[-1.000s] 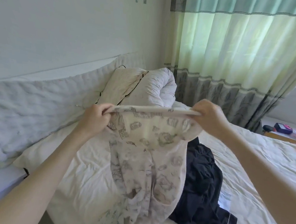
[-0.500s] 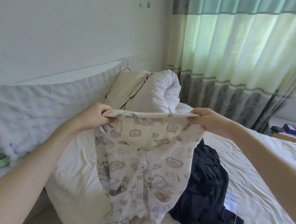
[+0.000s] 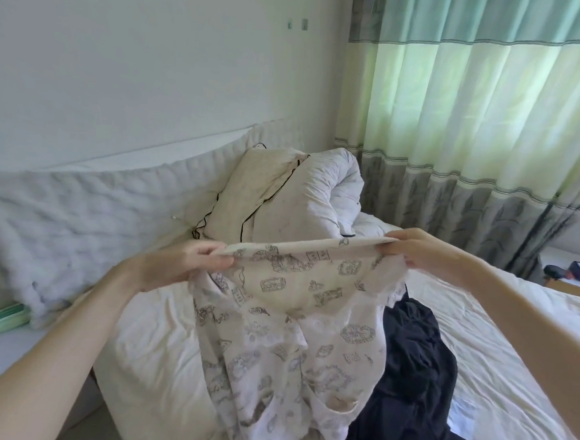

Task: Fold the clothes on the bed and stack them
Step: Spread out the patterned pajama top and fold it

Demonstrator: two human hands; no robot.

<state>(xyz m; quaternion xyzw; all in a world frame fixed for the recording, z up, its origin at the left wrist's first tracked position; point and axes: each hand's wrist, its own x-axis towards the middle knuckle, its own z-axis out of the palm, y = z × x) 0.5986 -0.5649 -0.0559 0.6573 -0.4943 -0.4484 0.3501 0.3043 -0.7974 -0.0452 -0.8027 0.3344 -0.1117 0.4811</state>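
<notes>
Above the bed (image 3: 500, 337), left hand (image 3: 179, 263) and right hand (image 3: 417, 251) each pinch one end of the printed garment (image 3: 295, 323) top hem, grip tight. Hem runs left-right; garment hangs lengthwise down, lower end on bed beside the dark clothes (image 3: 415, 373).

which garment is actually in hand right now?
The printed white garment, its top edge pinched by the left hand and right hand. The black garment lies untouched on the bed.
</notes>
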